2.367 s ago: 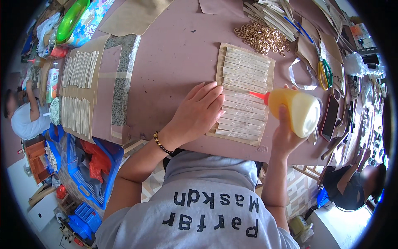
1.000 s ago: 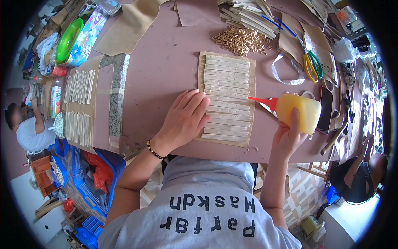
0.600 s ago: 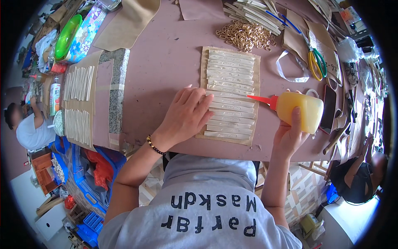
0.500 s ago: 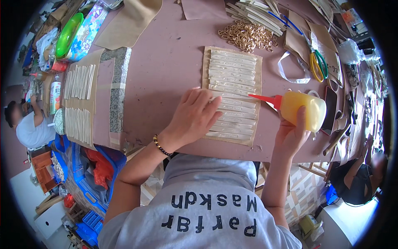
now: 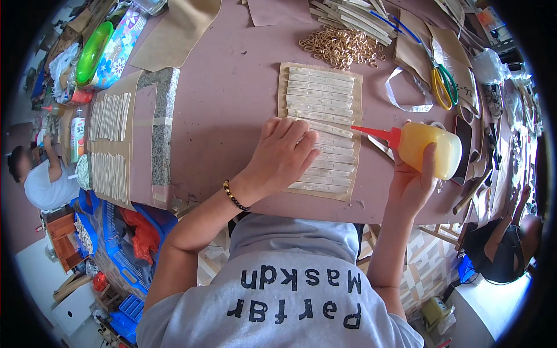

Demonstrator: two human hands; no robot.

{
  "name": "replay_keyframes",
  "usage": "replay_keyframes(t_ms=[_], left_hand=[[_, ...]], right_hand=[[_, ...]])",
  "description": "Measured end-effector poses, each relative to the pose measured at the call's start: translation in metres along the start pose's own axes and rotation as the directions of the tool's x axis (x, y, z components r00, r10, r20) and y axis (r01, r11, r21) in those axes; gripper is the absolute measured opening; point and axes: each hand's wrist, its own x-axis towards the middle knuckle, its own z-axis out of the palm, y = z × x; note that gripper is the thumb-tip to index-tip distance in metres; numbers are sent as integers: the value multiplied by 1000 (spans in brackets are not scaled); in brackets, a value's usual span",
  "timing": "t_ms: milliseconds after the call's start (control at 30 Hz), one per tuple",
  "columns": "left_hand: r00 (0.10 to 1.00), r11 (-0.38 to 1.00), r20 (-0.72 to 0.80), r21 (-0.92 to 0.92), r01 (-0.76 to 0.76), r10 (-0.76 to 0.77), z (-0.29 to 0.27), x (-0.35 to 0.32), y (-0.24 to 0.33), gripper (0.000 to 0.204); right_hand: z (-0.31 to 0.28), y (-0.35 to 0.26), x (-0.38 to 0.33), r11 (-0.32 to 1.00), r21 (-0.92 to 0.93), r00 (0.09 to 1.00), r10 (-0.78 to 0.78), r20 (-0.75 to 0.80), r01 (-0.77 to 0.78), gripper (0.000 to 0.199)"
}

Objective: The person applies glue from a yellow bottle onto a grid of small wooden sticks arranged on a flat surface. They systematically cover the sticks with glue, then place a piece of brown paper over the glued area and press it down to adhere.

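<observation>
A piece of tan backing board [image 5: 358, 104] lies on the table, with a column of thin pale leather strips [image 5: 321, 100] laid across it. Clear, wet-looking glue shows on many of the strips. My left hand [image 5: 284, 152] rests over the board's left side, fingers bent together at the left end of one slanted strip [image 5: 328, 129]; the hand hides part of the strips below. My right hand [image 5: 411, 182] grips a squeeze glue bottle [image 5: 430, 149] with yellowish contents. Its red nozzle points left, the tip at the right end of the slanted strip.
Beyond the board lies a heap of gold metal rings [image 5: 339, 46]. Scissors [image 5: 444, 87] and a clear tape loop [image 5: 406, 93] lie to the right. More strips [image 5: 110, 116] sit on a stone slab [image 5: 165, 104] at left. One person [image 5: 49, 180] is far left, another [image 5: 502, 249] far right.
My left fingers have curled in, and one strip now slants at their tips. The glue bottle has shifted slightly right, its nozzle remaining by the strips' right ends. The view has moved a little.
</observation>
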Motion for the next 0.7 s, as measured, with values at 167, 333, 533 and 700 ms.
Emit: replay_keyframes(t_ms=[167,333,533,700], left_hand=[[1000,1000,-17,4,2,-2,0,6,7,29],[1000,1000,-10,0,-15,15,5,13,16,29],[1000,1000,-16,3,-15,15,9,16,16,29],[1000,1000,-8,5,2,-1,8,16,17,29]], right_hand=[[-4,0,-1,999,-39,1000,0,10,1,41],[-9,0,0,999,-34,1000,-18,10,18,44],[-9,-3,-1,1000,-25,1000,-16,10,16,44],[-9,-3,-3,999,-29,1000,-19,14,19,45]])
